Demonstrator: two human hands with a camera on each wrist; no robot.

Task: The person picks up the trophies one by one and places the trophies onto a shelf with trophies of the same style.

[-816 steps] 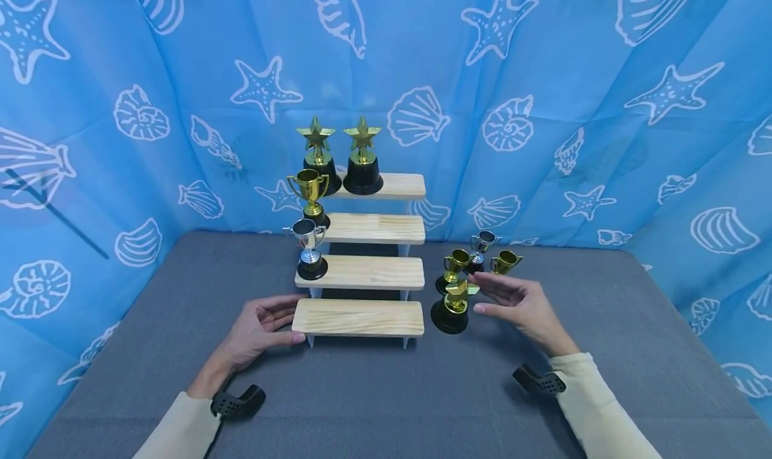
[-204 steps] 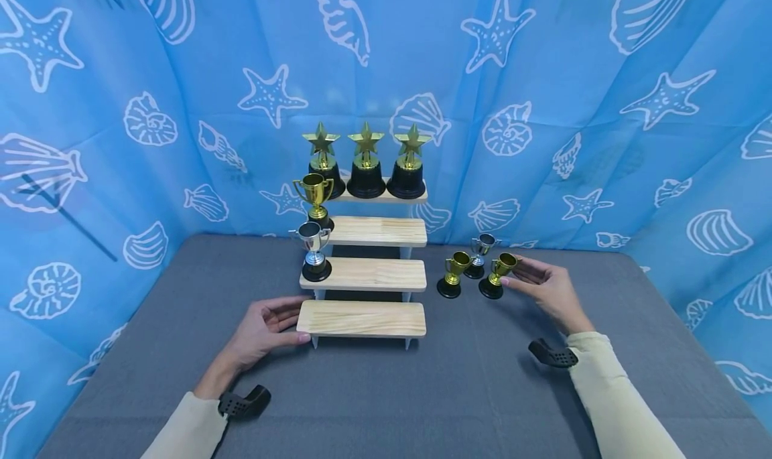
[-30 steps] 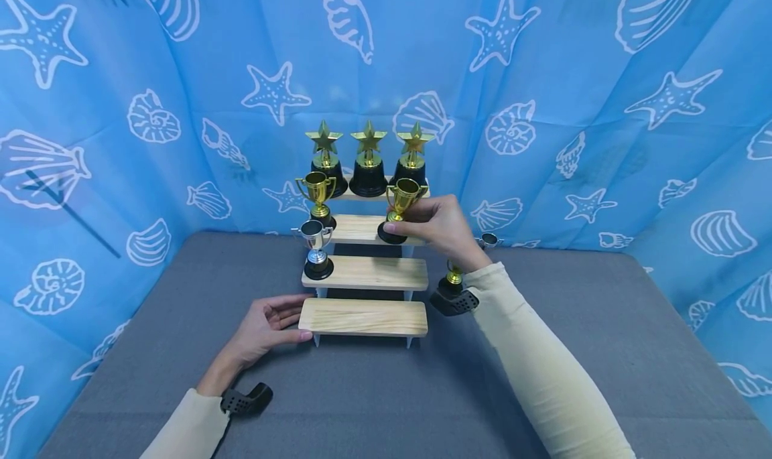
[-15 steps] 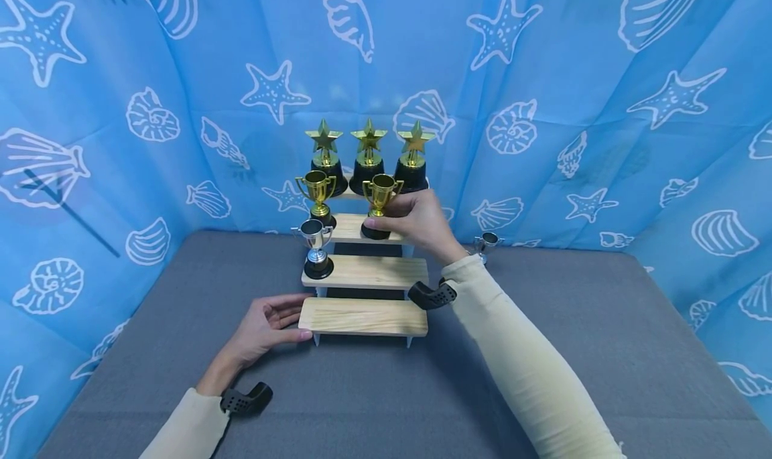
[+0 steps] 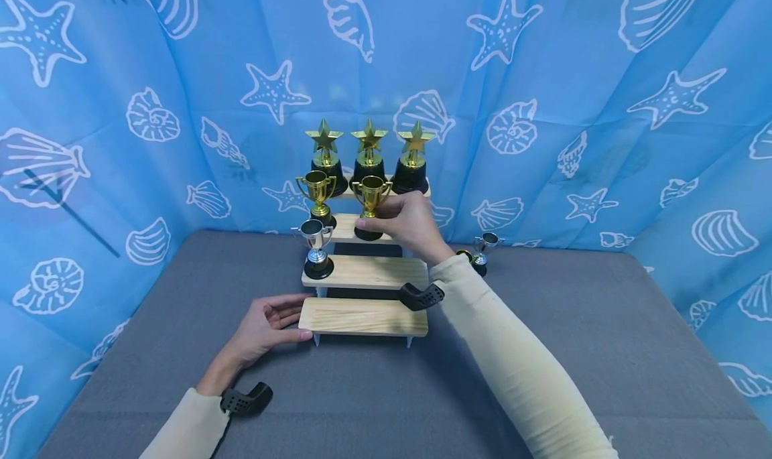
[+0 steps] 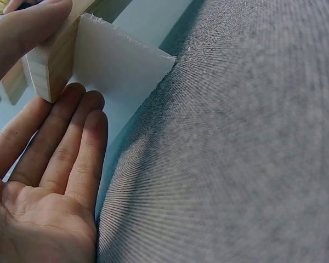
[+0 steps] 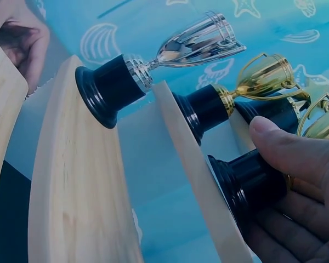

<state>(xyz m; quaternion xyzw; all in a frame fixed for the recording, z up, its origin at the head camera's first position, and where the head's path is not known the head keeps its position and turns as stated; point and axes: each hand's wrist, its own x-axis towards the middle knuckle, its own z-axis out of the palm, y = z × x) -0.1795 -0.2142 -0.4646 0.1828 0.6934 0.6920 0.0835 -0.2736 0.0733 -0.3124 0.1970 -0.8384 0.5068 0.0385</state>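
My right hand [image 5: 416, 224] grips a small gold trophy cup [image 5: 370, 189] by its black base, thumb in front and fingers behind. In the right wrist view that base [image 7: 252, 181] is upright against the second-highest step [image 7: 200, 175], beside another gold trophy cup [image 7: 208, 107]. At the lower left, my left hand [image 5: 262, 328] holds the end of the lowest step of a wooden display stand [image 5: 362, 317]. The left wrist view has its thumb [image 6: 30, 30] over the board and fingertips at the opposite edge.
Three gold star trophies [image 5: 369, 151] line the top step. A silver trophy cup [image 5: 314, 244] stands at the left of the third step down. On the grey table [image 5: 543, 325], right of the stand, are another silver cup [image 5: 486, 244] and a gold cup [image 5: 466, 254], mostly hidden by the sleeve.
The third star trophy went from table to top step. My right hand took the gold cup off the table and moved it leftward along its step to the middle. My left hand stays put.
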